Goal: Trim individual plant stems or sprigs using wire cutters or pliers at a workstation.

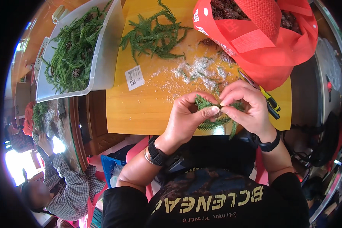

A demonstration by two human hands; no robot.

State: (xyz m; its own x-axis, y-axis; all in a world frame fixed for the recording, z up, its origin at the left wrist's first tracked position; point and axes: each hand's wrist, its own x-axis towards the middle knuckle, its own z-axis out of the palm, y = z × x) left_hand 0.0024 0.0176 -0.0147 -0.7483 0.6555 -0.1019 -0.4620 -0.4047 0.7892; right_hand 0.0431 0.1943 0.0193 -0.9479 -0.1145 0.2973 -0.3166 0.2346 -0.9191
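Close to the table's front edge, my two hands meet over a green artificial pine sprig [215, 124]. Thumb and forefinger of my left hand [189, 114] pinch it from one side. My right hand [249, 108] pinches the same middle part, its fingertips touching those of the left. Needled tips stick out below and beside the fingers; the pinched centre is mostly hidden. Just right of my right hand lies a tool with yellow-and-black handles [270, 99]. White flakes [201, 70] are scattered on the yellow tabletop [140, 114] beyond my hands.
A translucent plastic bin [102, 64] of green sprigs and pinecones stands at the left. More loose sprigs [155, 36] lie at the back, near a white label [134, 78]. At the far right, a red bag [262, 49] holds pinecones. Another person [70, 190] works at the left.
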